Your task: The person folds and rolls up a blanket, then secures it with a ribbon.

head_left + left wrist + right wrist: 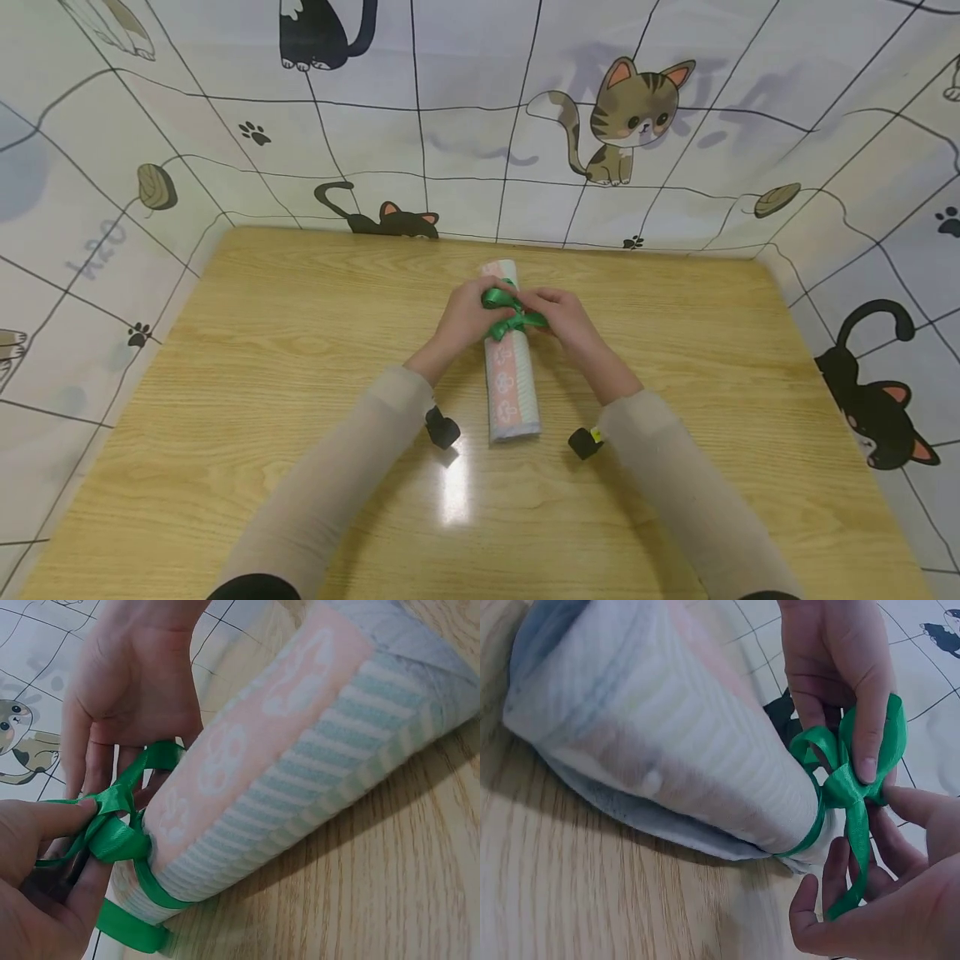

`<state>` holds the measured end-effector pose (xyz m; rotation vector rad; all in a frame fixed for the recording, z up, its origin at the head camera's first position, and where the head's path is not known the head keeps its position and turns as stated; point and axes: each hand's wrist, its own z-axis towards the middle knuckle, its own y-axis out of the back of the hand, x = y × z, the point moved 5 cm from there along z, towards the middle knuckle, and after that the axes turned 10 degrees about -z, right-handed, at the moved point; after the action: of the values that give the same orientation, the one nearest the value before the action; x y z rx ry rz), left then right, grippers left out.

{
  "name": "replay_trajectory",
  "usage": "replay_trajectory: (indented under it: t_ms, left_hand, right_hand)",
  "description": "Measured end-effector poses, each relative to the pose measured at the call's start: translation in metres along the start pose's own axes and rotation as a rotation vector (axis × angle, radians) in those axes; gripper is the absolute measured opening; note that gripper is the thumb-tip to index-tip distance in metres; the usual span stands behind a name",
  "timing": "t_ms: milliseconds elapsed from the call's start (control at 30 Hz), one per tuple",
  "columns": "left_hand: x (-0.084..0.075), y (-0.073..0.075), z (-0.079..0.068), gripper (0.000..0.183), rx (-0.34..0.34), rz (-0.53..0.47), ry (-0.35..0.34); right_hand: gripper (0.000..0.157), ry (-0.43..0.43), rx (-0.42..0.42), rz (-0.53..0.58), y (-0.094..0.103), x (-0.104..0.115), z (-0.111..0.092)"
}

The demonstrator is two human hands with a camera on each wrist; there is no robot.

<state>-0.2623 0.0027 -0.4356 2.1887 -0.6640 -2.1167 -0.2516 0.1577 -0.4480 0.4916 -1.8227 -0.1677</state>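
Note:
A rolled towel (511, 383), pink with white prints and pale green stripes, lies lengthwise on the wooden table (262, 375). A green ribbon (512, 317) is wrapped round its far half and tied into a bow. My left hand (487, 307) pinches the bow from the left and my right hand (537, 310) pinches it from the right. In the left wrist view the left hand (96, 834) grips the knot of the ribbon (124, 840) against the towel (300, 750). In the right wrist view the right hand (866, 825) holds the ribbon (847, 787) tail, beside the towel (667, 742).
Cat-print sheets (480, 125) wall in the table at the back and on both sides. Small black wrist cameras (442, 429) hang under both forearms. Bare wood surrounds the towel, with a glare patch (453, 492) near me.

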Motion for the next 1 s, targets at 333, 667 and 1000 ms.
replay_trajectory:
  t_ms: [333,667,1000]
  left_hand:
    - [0.002,0.001,0.001,0.029,-0.012,-0.004,0.056]
    - [0.002,0.0,0.002,0.018,0.036,0.082,0.013]
    - [0.0,-0.002,0.001,0.017,0.08,0.139,-0.023]
  right_hand:
    - [0.012,-0.041,-0.041,0.291,0.005,-0.003,-0.001]
    - [0.007,0.0,-0.142,0.521,0.016,0.001,-0.006]
    - [0.03,0.564,-0.203,-0.592,0.015,0.023,-0.02]
